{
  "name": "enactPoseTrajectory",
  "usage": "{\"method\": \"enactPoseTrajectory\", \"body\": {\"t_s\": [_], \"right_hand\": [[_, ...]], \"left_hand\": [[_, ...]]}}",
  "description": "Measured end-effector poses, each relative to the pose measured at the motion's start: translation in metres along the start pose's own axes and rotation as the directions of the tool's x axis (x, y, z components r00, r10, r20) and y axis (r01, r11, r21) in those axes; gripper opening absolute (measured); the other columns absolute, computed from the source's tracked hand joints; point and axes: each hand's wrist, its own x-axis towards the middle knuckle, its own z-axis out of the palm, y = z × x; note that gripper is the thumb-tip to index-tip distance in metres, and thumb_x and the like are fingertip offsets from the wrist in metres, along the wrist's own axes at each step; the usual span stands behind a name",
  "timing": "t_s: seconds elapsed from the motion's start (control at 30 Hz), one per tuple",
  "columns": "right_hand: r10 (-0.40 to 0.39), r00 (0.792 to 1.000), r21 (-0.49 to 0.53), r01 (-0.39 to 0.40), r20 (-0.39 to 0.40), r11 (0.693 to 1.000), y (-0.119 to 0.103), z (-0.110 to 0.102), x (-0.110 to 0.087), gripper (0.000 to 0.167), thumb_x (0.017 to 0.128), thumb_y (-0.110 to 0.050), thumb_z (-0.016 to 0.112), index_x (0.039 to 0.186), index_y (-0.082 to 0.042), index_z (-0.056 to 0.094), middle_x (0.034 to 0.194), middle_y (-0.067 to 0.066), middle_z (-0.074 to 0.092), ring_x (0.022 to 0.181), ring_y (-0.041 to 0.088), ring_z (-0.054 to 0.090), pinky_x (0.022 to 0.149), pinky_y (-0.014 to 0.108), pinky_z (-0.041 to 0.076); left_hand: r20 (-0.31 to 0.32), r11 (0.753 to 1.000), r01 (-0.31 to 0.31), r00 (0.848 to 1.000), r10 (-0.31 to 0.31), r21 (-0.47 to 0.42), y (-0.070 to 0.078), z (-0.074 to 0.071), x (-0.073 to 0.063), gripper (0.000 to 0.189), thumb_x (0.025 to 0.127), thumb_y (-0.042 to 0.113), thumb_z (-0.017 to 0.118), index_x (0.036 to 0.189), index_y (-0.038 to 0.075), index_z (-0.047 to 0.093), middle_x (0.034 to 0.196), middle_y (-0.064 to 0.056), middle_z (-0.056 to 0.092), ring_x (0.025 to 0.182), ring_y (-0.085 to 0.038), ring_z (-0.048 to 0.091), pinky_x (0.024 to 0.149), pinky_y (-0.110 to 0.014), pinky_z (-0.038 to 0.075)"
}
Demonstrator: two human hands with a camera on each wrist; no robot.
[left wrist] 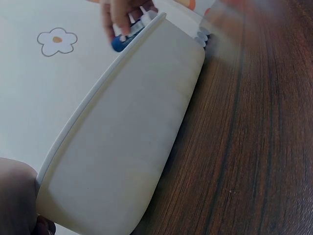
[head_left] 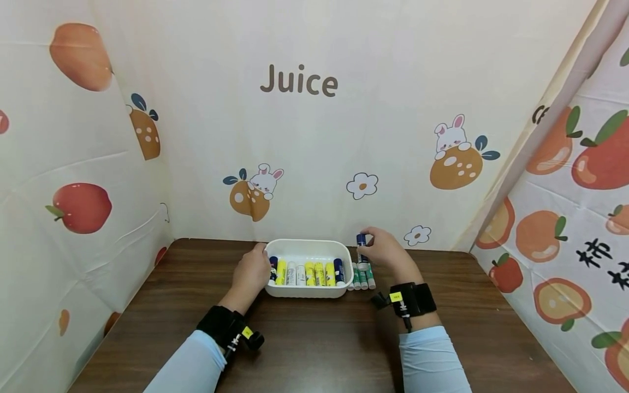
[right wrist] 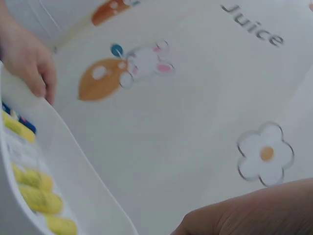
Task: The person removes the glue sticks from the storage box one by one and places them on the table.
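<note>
A white plastic bin [head_left: 307, 292] stands at the back of the table. Inside it lies a row of glue sticks, navy ones [head_left: 339, 272] at both ends with yellow ones [head_left: 319, 274] and white ones [head_left: 291, 274] between. My left hand [head_left: 250, 270] grips the bin's left rim. To the right of the bin, my right hand [head_left: 387, 252] pinches a glue stick with a navy end [head_left: 362, 248], held upright above several green-and-white glue sticks [head_left: 363, 279] lying side by side. The left wrist view shows the held stick [left wrist: 128, 38] past the bin's far rim.
The dark wooden table [head_left: 314, 344] extends toward me from the bin. A printed fabric curtain [head_left: 314, 142] rises directly behind the table's back edge, with more fabric at both sides.
</note>
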Motion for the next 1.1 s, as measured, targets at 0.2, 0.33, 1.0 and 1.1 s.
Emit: {"method": "enactPoseTrajectory", "body": {"t_s": [0.2,0.33,1.0,1.1], "right_hand": [[0.05,0.999,0.023,-0.051,0.021,0.998,0.024,-0.011,-0.004,0.051,0.106,-0.02,0.072,0.153,-0.003,0.063,0.128,0.022,0.075,0.098,0.03,0.069,0.077,0.035,0.058],[0.089,0.995,0.056,-0.091,0.051,0.994,0.038,-0.013,-0.004,0.046,0.106,-0.017,0.072,0.148,0.0,0.065,0.134,0.024,0.074,0.102,0.032,0.07,0.08,0.037,0.061],[0.2,0.963,0.018,-0.206,0.18,0.978,0.062,0.008,0.01,0.054,0.103,-0.015,0.079,0.153,0.0,0.066,0.132,0.029,0.072,0.092,0.031,0.073,0.072,0.037,0.066],[0.208,0.961,0.008,-0.213,0.184,0.977,0.062,0.009,0.012,0.054,0.105,-0.016,0.078,0.154,0.0,0.064,0.131,0.03,0.072,0.09,0.031,0.074,0.073,0.038,0.067]], "left_hand": [[0.005,1.0,0.001,1.0,-0.001,0.002,0.0,0.0,-0.001,0.049,0.123,0.026,0.037,0.165,0.004,0.052,0.143,-0.027,0.074,0.106,-0.033,0.075,0.086,-0.052,0.063],[0.005,1.0,0.004,1.0,-0.004,0.001,0.0,0.0,-0.001,0.05,0.124,0.027,0.037,0.165,0.005,0.052,0.143,-0.027,0.074,0.106,-0.033,0.074,0.085,-0.05,0.063],[0.0,1.0,-0.003,1.0,0.003,0.011,0.0,0.0,0.0,0.049,0.123,0.026,0.037,0.165,0.004,0.052,0.142,-0.027,0.074,0.105,-0.032,0.075,0.083,-0.049,0.063],[0.002,1.0,-0.002,1.0,0.002,0.006,0.0,-0.001,0.0,0.049,0.124,0.026,0.037,0.165,0.004,0.052,0.143,-0.027,0.074,0.106,-0.033,0.075,0.086,-0.051,0.063]]}}
